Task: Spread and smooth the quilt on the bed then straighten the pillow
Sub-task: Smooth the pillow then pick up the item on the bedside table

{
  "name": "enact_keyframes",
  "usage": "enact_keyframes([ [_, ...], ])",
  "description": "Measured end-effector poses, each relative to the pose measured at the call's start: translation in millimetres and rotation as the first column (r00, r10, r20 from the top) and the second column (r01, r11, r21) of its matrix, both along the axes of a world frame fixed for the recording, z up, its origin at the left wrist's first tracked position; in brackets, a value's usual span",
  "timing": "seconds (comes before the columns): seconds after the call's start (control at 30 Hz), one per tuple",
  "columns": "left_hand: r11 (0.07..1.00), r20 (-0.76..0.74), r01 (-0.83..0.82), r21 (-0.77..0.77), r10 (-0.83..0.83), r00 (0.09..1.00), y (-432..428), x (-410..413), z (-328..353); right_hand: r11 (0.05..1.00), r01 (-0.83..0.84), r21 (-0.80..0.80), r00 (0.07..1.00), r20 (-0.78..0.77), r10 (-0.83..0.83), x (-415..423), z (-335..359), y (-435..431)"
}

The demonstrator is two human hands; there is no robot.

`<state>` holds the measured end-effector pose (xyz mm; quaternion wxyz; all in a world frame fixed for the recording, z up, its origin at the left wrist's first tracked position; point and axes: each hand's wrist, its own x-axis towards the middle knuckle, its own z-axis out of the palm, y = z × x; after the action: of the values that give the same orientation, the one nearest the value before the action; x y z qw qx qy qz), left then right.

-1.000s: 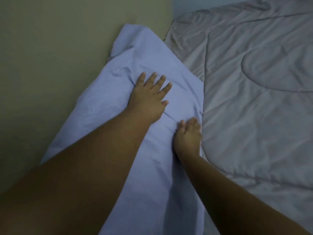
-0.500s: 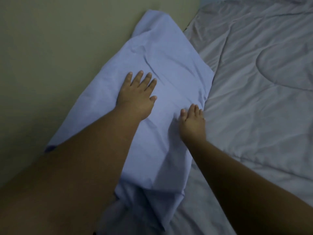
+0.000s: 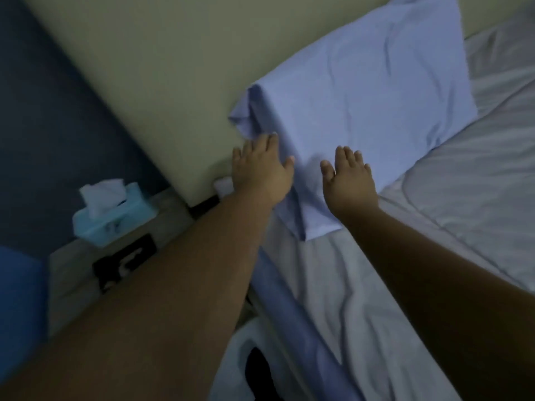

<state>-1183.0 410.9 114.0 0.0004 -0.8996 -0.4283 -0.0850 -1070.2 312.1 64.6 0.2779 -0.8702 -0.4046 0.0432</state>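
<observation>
While the pillow is leaned against the headboard at upper right, both palms are kept flat on its near end; left hand and right hand fingers are spread, nothing gripped; smoothing is judged underway; the quilt is spread at right.

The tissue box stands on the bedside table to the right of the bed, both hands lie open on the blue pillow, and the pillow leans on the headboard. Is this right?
Not quite. In the head view the tissue box stands on the bedside table to the left of the bed, not the right. The rest holds: the left hand and the right hand lie open on the blue pillow, which leans on the headboard.
</observation>
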Motion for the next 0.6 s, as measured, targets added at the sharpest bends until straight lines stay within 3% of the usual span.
enact_keyframes([
  [0.27, 0.892, 0.131, -0.419, -0.171, 0.442, 0.888, 0.0, -154.8, -44.1, 0.915, -0.4, -0.052, 0.909, 0.101, 0.404, -138.9, -10.6, 43.1],
  [0.6, 0.597, 0.242, -0.736, -0.319, 0.803, 0.545, 77.1, -325.1, -89.0, 0.714, -0.694, -0.091, 0.708, 0.091, 0.7, -294.0, -43.9, 154.3],
])
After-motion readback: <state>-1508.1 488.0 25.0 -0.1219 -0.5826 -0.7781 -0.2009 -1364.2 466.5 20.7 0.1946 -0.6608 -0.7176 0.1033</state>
